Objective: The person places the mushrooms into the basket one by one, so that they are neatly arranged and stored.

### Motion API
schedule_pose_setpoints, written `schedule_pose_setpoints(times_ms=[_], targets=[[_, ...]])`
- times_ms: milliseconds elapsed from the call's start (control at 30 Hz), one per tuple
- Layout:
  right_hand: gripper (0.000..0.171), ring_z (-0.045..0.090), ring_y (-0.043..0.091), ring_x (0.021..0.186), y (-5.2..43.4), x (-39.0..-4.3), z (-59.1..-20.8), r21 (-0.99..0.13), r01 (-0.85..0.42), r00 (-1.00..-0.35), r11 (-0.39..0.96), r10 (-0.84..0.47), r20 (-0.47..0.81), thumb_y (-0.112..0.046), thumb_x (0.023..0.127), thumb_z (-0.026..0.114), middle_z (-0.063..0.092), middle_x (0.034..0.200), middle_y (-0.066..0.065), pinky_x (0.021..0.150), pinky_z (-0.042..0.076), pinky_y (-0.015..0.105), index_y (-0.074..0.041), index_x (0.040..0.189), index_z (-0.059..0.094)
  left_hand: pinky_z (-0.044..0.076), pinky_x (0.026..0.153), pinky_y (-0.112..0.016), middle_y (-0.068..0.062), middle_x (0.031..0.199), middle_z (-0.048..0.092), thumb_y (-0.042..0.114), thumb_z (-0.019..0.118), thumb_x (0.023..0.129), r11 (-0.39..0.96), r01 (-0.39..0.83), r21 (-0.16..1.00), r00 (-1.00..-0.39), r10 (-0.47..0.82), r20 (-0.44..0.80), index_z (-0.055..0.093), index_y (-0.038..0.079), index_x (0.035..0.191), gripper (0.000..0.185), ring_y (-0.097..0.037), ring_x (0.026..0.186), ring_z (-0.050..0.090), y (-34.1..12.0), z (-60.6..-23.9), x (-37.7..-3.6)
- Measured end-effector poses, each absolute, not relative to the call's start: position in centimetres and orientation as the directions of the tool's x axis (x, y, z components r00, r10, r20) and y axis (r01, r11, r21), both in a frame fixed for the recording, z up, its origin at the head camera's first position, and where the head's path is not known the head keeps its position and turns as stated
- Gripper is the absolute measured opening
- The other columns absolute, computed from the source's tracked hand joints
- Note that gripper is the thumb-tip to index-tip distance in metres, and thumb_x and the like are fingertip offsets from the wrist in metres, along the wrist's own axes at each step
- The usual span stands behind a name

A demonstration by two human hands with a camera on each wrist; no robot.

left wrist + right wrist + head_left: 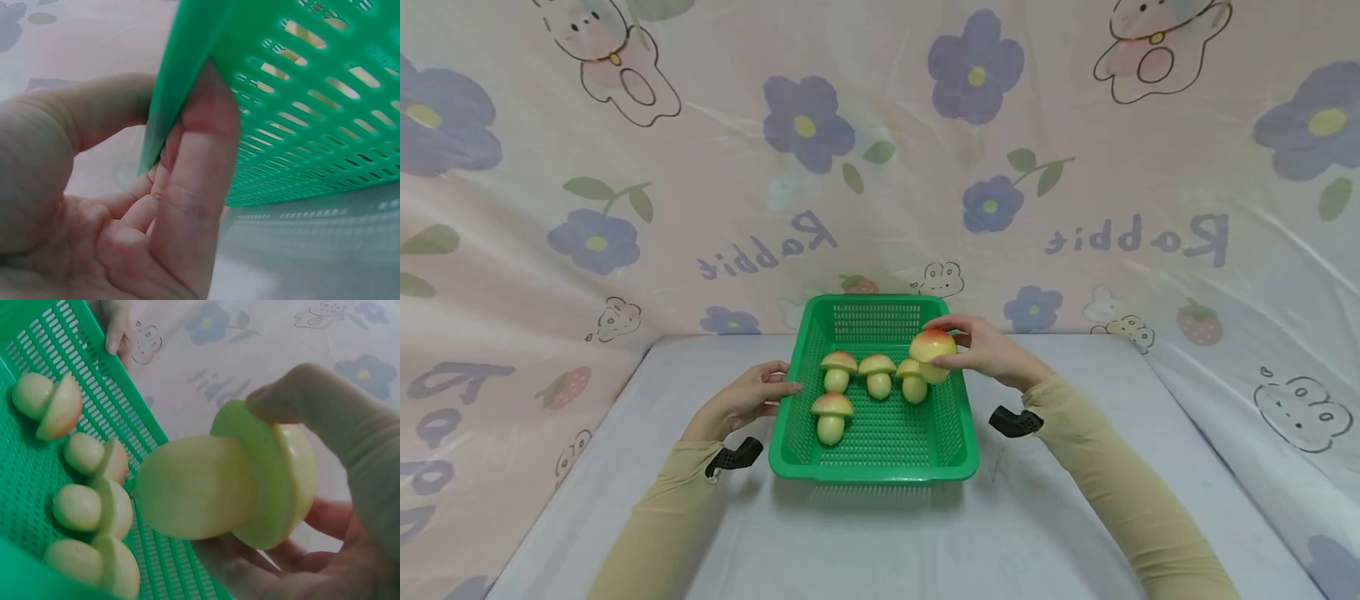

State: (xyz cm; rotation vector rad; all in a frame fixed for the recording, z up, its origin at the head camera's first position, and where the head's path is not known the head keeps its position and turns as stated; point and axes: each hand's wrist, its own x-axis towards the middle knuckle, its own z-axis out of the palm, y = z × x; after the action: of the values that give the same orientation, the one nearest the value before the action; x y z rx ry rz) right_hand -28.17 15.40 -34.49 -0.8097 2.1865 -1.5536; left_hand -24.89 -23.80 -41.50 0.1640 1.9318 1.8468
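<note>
Right hand pinches mushroom; left hand grips basket rim.

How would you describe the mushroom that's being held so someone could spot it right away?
Find the green basket in the middle of the table. Four toy mushrooms stand inside on its floor; the one you want is at the basket's right edge, lifted above them in the right hand. This held mushroom alone is off the floor, tipped sideways and gripped by fingers.

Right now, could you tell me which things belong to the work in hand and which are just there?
In use: toy mushroom held by right hand; green basket gripped by left hand; four mushrooms inside.
Just there: rabbit-print sheet; table.
</note>
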Motion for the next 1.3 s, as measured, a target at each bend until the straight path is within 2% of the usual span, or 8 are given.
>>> schedule_pose_setpoints(times_ms=[233,533,800,1100,1300], targets=[[0.052,0.059,0.029,0.100,13.5,-28.0,-34.6,-0.925,-0.267,-0.742,0.271,-0.671,0.017,-0.012,0.084,0.075,0.053,0.126,0.012,0.081,0.051,0.036,-0.004,0.131,0.053,0.057,0.074,-0.036,-0.014,0.101,0.061,0.011,0.064,0.093,0.099,-0.224,0.969,-0.887,0.391,-0.245,0.040,-0.004,0.122,0.041,-0.020,0.084,0.066,-23.7,-41.5,-25.0],[0.050,0.055,0.026,0.109,11.7,-28.0,-34.9,-0.920,-0.279,-0.717,0.276,-0.697,0.008,-0.012,0.084,0.075,0.053,0.128,0.009,0.087,0.049,0.038,-0.010,0.130,0.054,0.057,0.075,-0.037,-0.015,0.103,0.061,0.011,0.064,0.093,0.105,-0.227,0.968,-0.888,0.385,-0.250,0.040,-0.004,0.124,0.042,-0.020,0.086,0.066,-23.6,-41.4,-25.1],[0.051,0.057,0.025,0.107,10.4,-27.7,-35.0,-0.907,-0.286,-0.699,0.310,-0.715,-0.025,-0.015,0.083,0.076,0.055,0.126,0.008,0.089,0.049,0.038,-0.006,0.129,0.056,0.057,0.075,-0.037,-0.015,0.103,0.062,0.011,0.065,0.092,0.103,-0.230,0.968,-0.890,0.381,-0.251,0.040,-0.005,0.124,0.043,-0.021,0.086,0.067,-23.7,-41.4,-25.1],[0.045,0.054,0.021,0.104,9.1,-27.6,-35.3,-0.885,-0.242,-0.689,0.398,-0.712,-0.132,-0.020,0.085,0.074,0.059,0.118,0.005,0.085,0.048,0.035,-0.009,0.126,0.059,0.057,0.074,-0.037,-0.015,0.103,0.062,0.010,0.065,0.092,0.083,-0.237,0.968,-0.886,0.390,-0.250,0.040,-0.006,0.124,0.044,-0.021,0.085,0.067,-23.8,-41.5,-25.0],[0.047,0.053,0.022,0.101,8.5,-27.8,-35.5,-0.881,-0.167,-0.668,0.442,-0.708,-0.229,-0.019,0.087,0.073,0.059,0.114,0.007,0.087,0.047,0.036,-0.006,0.129,0.056,0.057,0.074,-0.037,-0.016,0.103,0.062,0.009,0.064,0.093,0.069,-0.243,0.968,-0.884,0.396,-0.250,0.040,-0.005,0.123,0.041,-0.021,0.086,0.067,-23.8,-41.5,-24.9]])
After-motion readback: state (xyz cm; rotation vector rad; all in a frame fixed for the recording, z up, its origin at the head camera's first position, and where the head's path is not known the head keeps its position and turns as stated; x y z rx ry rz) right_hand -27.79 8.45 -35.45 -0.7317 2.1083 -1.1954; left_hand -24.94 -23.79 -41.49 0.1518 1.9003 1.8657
